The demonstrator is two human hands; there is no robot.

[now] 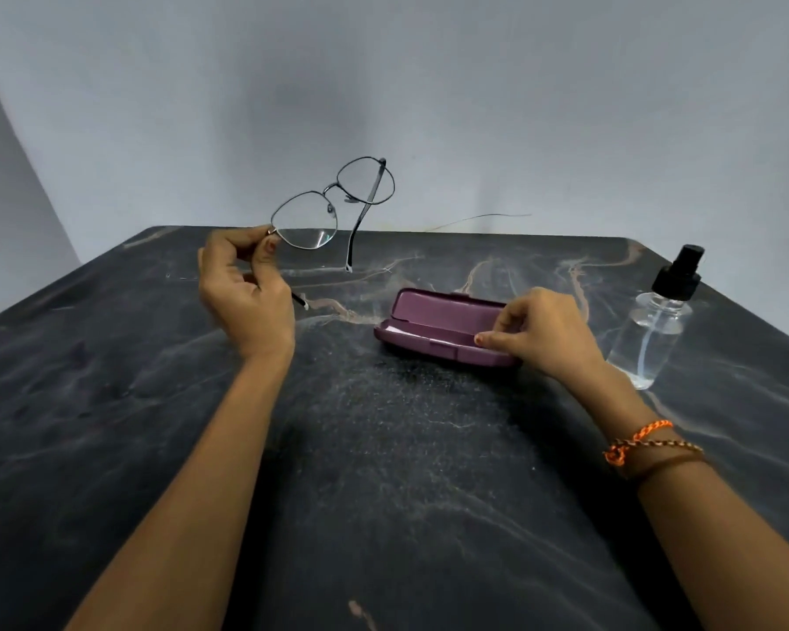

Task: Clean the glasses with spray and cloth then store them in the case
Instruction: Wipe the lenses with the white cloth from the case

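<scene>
My left hand (247, 293) pinches the glasses (333, 207) by one hinge; they may twist loose. My right hand (543, 334) grips the cloth (411, 332) inside the case (438, 332).

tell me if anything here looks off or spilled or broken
Nothing stands out. The glasses look intact, held up by the left hand; the purple case lies open under the right hand, and the spray bottle stands upright with no visible spill on the table.

left hand (242, 289): raised, fingers curled, pinching | right hand (543, 332): low, fingertips pinching
</scene>
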